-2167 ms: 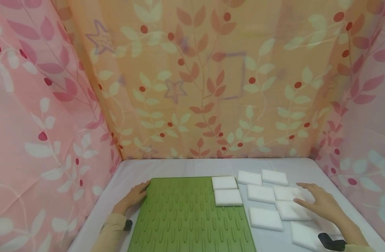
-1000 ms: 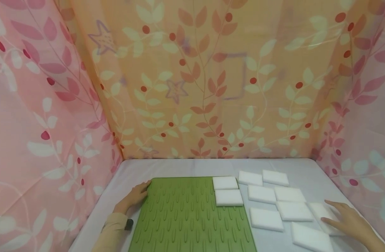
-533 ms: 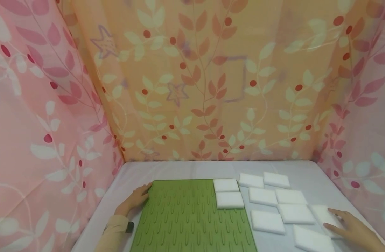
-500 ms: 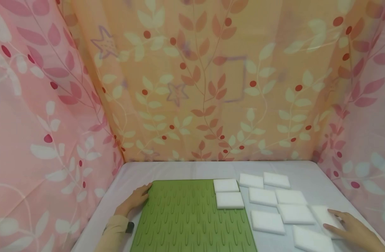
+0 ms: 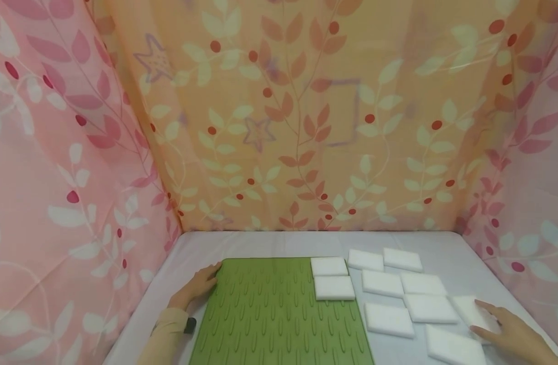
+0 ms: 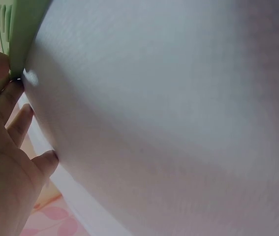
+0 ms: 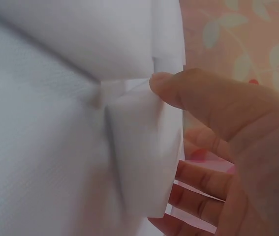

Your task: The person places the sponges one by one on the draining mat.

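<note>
White sponge blocks lie flat on the table. My right hand (image 5: 512, 332) is around the rightmost sponge (image 5: 474, 314), thumb on one side and fingers at the other. The right wrist view shows the thumb at the top end of this sponge (image 7: 137, 152) and the fingers by its right edge. At the far left corner of a green ribbed mat (image 5: 270, 309), my left hand (image 5: 196, 286) rests with its fingers along the edge. In the left wrist view, the other fingers of this hand (image 6: 11, 142) spread onto the table beside the mat (image 6: 23, 34).
Two sponges (image 5: 335, 288) sit in the mat's far right corner, one in front of the other. Several loose sponges (image 5: 388, 319) lie between the mat and my right hand. Floral cloth walls (image 5: 302, 116) rise behind the white table (image 5: 260, 243) and at both sides.
My right hand has moved right and toward me, from over the middle sponges to the rightmost one, where its fingers have come in around it. My left hand stays at the mat's corner.
</note>
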A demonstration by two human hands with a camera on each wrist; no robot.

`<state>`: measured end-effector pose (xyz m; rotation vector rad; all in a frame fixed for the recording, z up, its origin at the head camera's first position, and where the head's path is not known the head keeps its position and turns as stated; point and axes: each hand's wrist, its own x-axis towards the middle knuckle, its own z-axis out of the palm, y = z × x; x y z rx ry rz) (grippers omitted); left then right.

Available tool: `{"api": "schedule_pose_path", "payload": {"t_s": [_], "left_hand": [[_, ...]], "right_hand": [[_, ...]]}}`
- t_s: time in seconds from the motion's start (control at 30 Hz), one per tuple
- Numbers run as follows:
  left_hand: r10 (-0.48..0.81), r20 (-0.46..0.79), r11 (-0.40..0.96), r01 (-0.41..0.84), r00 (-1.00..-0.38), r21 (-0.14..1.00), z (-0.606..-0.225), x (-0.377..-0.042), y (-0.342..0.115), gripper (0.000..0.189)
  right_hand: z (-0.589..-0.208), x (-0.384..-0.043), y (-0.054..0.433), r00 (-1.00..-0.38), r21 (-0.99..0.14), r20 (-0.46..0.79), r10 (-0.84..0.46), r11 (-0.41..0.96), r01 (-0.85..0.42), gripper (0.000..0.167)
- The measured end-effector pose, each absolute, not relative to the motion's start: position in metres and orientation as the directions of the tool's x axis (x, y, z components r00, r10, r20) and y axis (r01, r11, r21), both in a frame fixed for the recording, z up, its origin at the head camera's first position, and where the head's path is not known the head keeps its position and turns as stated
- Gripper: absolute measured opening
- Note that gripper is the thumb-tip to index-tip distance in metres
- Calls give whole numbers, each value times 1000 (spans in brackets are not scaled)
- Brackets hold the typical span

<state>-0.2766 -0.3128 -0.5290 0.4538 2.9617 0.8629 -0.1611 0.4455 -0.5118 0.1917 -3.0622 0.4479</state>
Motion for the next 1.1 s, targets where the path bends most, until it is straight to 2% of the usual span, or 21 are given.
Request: {"api": "schedule_pose_path", "payload": {"t_s": [0.5,1.1], "left_hand": [[282,47,806,263,-958,531,-526,-276,-312,53],[293,59,795,277,-954,540,-527,-278,-313,54]], "right_hand": [[-501,-173,442,-942,-336,297,-159,906,-259,65],[-492,-172,447,-941,-322,303,-152,913,-251,66]]}}
